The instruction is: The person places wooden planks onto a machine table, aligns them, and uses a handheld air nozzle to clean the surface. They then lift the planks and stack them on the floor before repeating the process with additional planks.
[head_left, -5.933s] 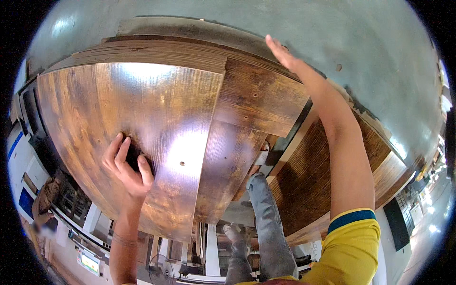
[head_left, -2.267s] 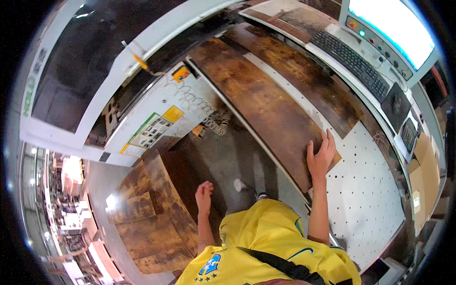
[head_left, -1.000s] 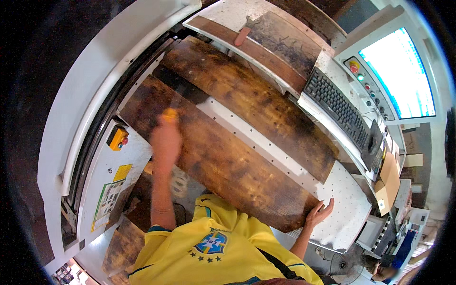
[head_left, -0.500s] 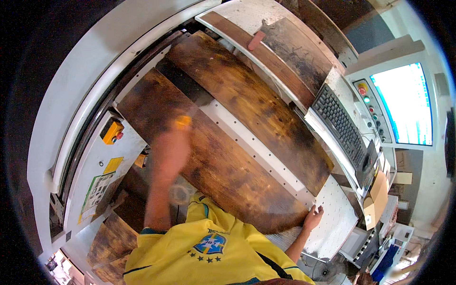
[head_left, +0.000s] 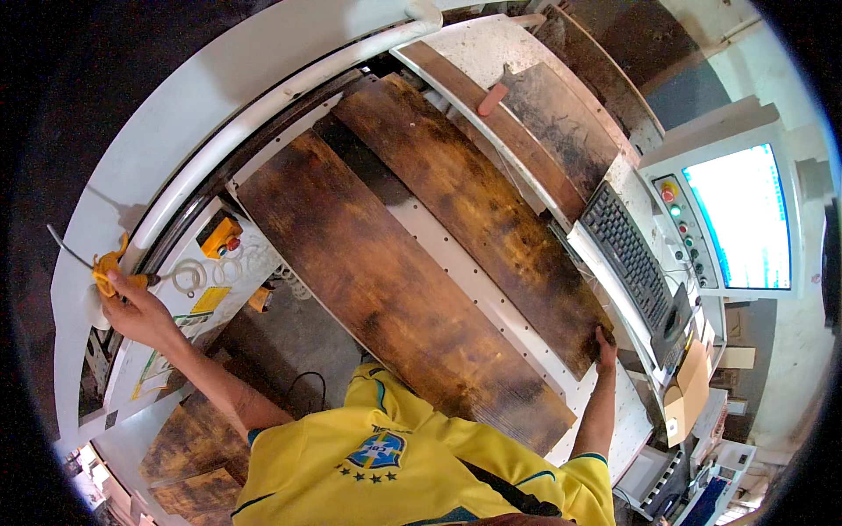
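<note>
At the far left, my left hand (head_left: pixel 140 309) is closed round a yellow air blow gun (head_left: pixel 110 267) with a thin metal nozzle. A pale coiled hose (head_left: pixel 189 278) hangs from it, above the machine's side panel. My right hand (head_left: pixel 605 347) grips the near right end of the far brown wooden board (head_left: pixel 474 202), its fingers partly hidden at the edge. Nearer to me, a second wooden board (head_left: pixel 377 280) lies alongside, with neither hand on it. Both rest on a white table (head_left: pixel 478 279) dotted with small holes, and a strip of it shows between them.
A control panel with a bright screen (head_left: pixel 737 215) stands at the right. Beside it are a black keyboard (head_left: pixel 627 254) and an open cardboard box (head_left: pixel 687 394). A yellow emergency-stop box (head_left: pixel 219 238) sits at the left. More boards (head_left: pixel 197 447) lie at lower left.
My left hand, with the blow gun, has swung from above the near board out to the far left. My right hand has shifted from the near board's end to the far board's end.
</note>
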Demonstrator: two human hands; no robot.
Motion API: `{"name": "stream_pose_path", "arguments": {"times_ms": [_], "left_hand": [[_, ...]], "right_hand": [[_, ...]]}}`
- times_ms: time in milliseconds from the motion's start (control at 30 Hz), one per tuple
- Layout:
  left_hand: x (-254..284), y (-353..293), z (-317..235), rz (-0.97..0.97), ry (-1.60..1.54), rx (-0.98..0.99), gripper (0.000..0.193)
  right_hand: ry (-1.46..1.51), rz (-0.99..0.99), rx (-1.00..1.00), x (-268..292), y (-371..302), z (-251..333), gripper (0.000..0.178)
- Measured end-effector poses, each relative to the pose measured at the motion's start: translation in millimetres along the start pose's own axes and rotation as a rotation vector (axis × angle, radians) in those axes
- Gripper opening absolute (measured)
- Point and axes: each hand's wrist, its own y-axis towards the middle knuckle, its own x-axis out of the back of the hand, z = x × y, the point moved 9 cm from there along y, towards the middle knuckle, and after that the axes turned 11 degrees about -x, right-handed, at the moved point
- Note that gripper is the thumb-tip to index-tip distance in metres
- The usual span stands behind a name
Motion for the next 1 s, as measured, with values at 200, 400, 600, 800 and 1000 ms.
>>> {"name": "stream_pose_path", "arguments": {"times_ms": [200, 400, 600, 800, 1000], "left_hand": [[20, -53, -118, -0.312, 0.108, -0.357, 0.040], [-69, -170, -296, 0.615, -0.642, -0.596, 0.074], [-34, -293, -422, 0.775, -1.049, -1.113, 0.080], [78, -307, -488, 0.524, -1.311, -1.380, 0.050], [215, -372, -524, 0.400, -1.629, -1.522, 0.039]], "right_hand": [[0.338, 0.109, 0.029, 39, -23, -31, 0.057], [0.252, 0.084, 0.138, 73, -164, -8, 0.056], [0.217, -0.221, 0.487, 209, -345, 32, 0.072], [0.158, -0.631, 0.394, 306, -537, -8, 0.075], [0.476, -0.747, 0.124, 366, -697, -117, 0.073]]}}
